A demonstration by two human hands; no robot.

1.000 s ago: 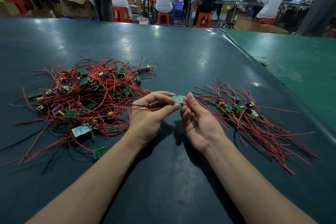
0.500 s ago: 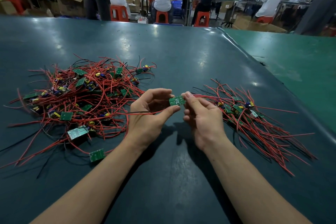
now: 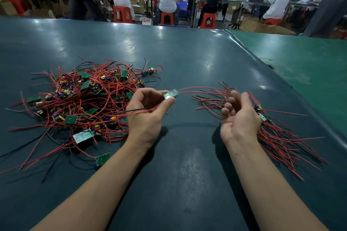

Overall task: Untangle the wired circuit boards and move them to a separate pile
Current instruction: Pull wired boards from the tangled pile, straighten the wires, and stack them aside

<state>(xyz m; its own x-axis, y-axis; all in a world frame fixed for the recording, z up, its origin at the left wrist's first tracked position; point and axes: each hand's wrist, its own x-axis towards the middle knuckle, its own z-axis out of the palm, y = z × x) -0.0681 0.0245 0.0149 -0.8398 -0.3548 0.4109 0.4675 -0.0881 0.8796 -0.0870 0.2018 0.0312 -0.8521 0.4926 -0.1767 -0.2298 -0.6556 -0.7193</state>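
circuit board (image 3: 170, 93) | pinched in left hand (image 3: 148, 112) | right hand (image 3: 239, 116) loosely open, palm up, wires across fingers

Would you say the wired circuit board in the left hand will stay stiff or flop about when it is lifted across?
The circuit board looks rigid and light, pinched by the left hand. Its red wires sag in an arc, so they will probably flop and snag.

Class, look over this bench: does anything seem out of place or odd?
One green board lies alone at the near edge of the tangled pile, apart from the heap. Nothing looks spilled or broken.
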